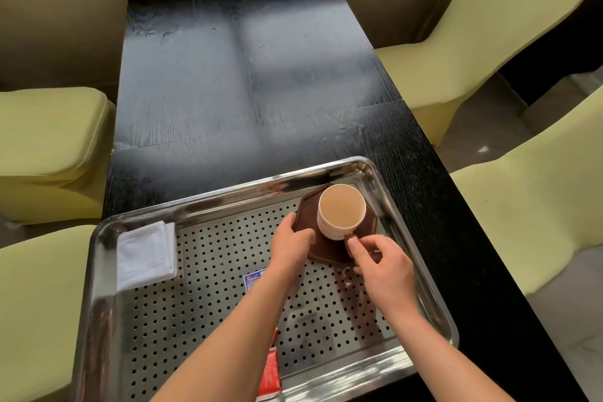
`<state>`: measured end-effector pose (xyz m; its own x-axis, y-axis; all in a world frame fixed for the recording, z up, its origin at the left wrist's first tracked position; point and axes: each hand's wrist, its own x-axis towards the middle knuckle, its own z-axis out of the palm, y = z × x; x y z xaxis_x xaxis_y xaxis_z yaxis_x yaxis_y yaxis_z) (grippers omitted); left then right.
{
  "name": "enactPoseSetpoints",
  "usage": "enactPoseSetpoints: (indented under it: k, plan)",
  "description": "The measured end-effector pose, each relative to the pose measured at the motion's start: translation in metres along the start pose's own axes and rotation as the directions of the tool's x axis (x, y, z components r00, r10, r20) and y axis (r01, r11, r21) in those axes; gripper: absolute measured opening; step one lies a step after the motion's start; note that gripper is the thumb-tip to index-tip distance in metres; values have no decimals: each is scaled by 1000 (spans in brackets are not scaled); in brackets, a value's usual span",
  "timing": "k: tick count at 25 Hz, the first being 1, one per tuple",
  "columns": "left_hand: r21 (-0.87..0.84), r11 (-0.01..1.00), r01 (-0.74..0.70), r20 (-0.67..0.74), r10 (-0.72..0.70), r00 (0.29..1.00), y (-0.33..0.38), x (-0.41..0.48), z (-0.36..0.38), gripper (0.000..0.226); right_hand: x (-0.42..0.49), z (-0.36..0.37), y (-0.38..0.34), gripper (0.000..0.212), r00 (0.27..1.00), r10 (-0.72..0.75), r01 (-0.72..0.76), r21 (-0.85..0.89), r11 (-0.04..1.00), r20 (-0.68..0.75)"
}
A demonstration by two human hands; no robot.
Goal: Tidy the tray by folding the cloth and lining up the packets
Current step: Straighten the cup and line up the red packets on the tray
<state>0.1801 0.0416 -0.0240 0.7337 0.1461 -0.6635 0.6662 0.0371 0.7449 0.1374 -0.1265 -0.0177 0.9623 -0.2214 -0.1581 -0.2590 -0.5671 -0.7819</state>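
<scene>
A steel tray [107,271] with a perforated floor lies on the black table. A folded white cloth [145,254] rests in its far left corner. A red packet [270,372] lies near the front rim, partly hidden under my left forearm. At the tray's far right, a white cup [341,210] of milky drink stands on a brown hexagonal coaster [368,222]. My left hand [290,245] grips the coaster's left edge. My right hand [381,266] pinches the cup's handle.
A blue label [253,281] is stuck on the tray floor, partly covered by my left arm. Yellow-green covered chairs [522,206] flank the table [228,75] on both sides. The table edge runs close past the tray's right rim.
</scene>
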Motion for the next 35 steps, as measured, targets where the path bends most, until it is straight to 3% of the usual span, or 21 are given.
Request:
enactPoseSetpoints:
  k: [1, 6, 11, 15, 24, 29, 31, 35]
  plan:
    - [-6, 1000, -5, 5, 5, 1000, -2, -1, 0, 43, -1, -2, 4, 24, 1000, 21, -21, 23, 1000, -2]
    - [-74, 997, 8, 12, -7, 1000, -9, -4, 2, 49, 7, -3, 21, 40, 956, 283, -286, 45, 957, 75]
    - [-103, 994, 33, 10, -33, 999, -4, -10, 7, 61, 23, 3, 23, 41, 937, 343, -348, 70, 935, 71]
    - [-29, 997, 65, 16, -64, 998, -2, -13, 12, 83, 35, 1, 22, 40, 941, 335, -338, 96, 936, 40]
    - [-45, 998, 47, 1, -47, 999, -7, -21, 14, 70, 41, 1, 24, 54, 957, 272, -285, 173, 943, 98]
    - [-24, 999, 37, -24, -38, 999, -6, -22, 14, 32, 45, -1, 29, 62, 959, 232, -252, 109, 962, 164]
    - [-8, 998, 59, -42, -59, 997, -4, -20, 13, 35, 45, -4, 28, 65, 959, 213, -234, 99, 967, 190]
    - [-26, 998, 62, -9, -62, 998, -4, -8, 9, 18, 42, -8, 22, 67, 955, 144, -183, 135, 974, 260]
